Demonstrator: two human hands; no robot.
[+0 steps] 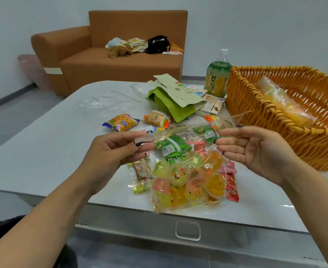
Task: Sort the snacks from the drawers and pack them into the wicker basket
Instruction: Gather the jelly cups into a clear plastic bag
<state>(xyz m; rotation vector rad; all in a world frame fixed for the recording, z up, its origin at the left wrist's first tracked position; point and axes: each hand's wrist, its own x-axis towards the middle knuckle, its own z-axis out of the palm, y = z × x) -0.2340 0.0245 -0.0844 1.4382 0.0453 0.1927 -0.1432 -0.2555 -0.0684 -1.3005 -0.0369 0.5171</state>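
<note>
Bench [43, 151] in front; sofa [120, 60] behind it. Wicker basket [256, 105] on the bench's right side, one bagged packet [283, 105] inside. Bottle [217, 74] just left of the basket, at the back. Torn paper bag [171, 97] left of the bottle, small boxes [213, 103] beside it. Two snack packets [122, 122] in front of the paper bag. Clear bag of jelly cups [188, 175] at the near edge, held up between left hand [111, 149] and right hand [256, 149].
</note>
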